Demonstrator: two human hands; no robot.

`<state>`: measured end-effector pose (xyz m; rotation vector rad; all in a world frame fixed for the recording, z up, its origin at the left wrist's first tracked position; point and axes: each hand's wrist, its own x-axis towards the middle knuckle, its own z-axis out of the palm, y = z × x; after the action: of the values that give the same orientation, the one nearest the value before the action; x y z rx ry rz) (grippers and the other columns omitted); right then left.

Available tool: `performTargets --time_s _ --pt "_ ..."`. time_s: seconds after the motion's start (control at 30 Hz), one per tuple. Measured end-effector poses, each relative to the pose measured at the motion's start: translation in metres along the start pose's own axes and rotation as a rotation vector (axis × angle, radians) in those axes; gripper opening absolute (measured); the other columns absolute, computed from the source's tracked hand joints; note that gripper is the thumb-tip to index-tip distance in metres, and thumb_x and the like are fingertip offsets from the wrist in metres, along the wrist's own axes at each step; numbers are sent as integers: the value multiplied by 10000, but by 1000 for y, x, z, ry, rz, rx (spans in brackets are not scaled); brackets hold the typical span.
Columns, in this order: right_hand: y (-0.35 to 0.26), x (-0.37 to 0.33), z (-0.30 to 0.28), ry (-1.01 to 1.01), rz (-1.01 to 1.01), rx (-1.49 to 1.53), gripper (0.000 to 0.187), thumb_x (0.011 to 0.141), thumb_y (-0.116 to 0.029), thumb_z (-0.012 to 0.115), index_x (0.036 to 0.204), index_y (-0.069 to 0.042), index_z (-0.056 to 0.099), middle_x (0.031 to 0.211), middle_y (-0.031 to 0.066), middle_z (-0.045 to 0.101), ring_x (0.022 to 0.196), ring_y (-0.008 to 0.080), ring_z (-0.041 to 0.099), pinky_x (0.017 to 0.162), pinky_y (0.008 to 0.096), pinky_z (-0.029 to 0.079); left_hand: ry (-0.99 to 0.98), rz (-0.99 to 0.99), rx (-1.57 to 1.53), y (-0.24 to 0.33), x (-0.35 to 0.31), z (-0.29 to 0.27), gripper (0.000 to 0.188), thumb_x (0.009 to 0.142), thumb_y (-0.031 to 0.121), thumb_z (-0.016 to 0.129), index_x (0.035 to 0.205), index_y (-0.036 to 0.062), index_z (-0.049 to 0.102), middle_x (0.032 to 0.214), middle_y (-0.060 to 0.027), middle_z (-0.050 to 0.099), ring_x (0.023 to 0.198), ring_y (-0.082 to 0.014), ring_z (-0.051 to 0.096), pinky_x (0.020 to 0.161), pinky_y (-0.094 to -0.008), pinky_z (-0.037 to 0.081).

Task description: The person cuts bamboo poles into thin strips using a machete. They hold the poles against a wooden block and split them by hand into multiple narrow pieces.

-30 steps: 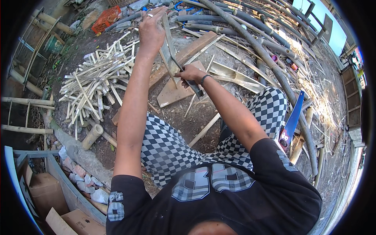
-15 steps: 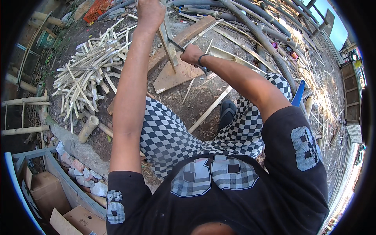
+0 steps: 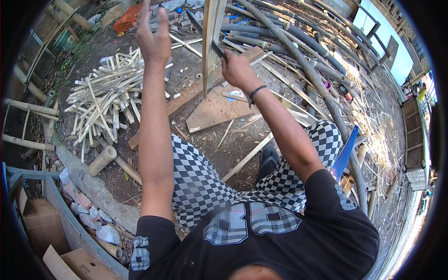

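Note:
My right hand [image 3: 239, 70] grips the handle of a dark knife [image 3: 205, 33] whose blade is set into an upright bamboo piece [image 3: 211, 42]. The bamboo stands on a flat wooden board [image 3: 219, 109] on the ground. My left hand [image 3: 154, 35] is raised to the left of the bamboo, fingers spread, holding nothing. My legs in black-and-white checked trousers [image 3: 200, 177] bend below the board.
A pile of split bamboo sticks [image 3: 105, 100] lies left. Long grey bamboo poles [image 3: 298, 51] run across the back and right. A short bamboo section [image 3: 101, 160] lies near a concrete edge. Cardboard boxes [image 3: 44, 224] sit lower left. A blue object [image 3: 345, 154] stands right.
My left hand let go of the bamboo top and moved away to the left, fingers now open. The right hand with the knife stays at the bamboo. The view has shifted closer.

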<state>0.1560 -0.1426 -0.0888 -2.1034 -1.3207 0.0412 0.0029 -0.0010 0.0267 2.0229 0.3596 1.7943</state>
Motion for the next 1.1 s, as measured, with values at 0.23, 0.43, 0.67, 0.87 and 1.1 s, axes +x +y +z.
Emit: performTargets --time_s 0.23,0.43,0.67,0.87,1.1 --pt "-3 -21 40 -154 118 -30 255 956 -209 495 1097 -19 589 953 320 672 930 508 652 822 580 518 219 -160 12 -38 18 -60 476 1016 290 524 1375 -22 552 1342 -181 617 1286 -275 556 1113 -385 384" --pt "44 -59 125 -171 169 26 243 963 -225 501 1112 -47 575 885 309 677 870 514 649 812 602 502 135 -224 140 -48 -9 -50 613 1024 436 506 1439 -14 486 1428 -239 528 1346 -310 503 1127 -411 371" --pt "-50 -10 14 288 -71 157 153 994 -208 512 1000 -55 513 713 289 620 717 523 606 636 608 461 139 -170 92 -47 -4 -53 586 1036 455 463 1399 3 544 1403 -191 568 1345 -293 498 1120 -383 351" --pt "6 -56 88 188 89 197 141 1003 -212 502 1025 -73 517 729 286 632 721 524 609 628 603 473 78 -192 141 -50 -3 -46 635 1030 506 452 1416 6 525 1418 -191 555 1339 -296 503 1125 -380 348" --pt "71 -143 178 -318 302 -5 277 999 -294 458 1095 -59 569 877 302 678 845 515 656 767 615 510 -364 -192 -331 -30 -21 -29 741 983 558 547 1503 51 401 1387 -178 568 1344 -261 489 1157 -398 324"
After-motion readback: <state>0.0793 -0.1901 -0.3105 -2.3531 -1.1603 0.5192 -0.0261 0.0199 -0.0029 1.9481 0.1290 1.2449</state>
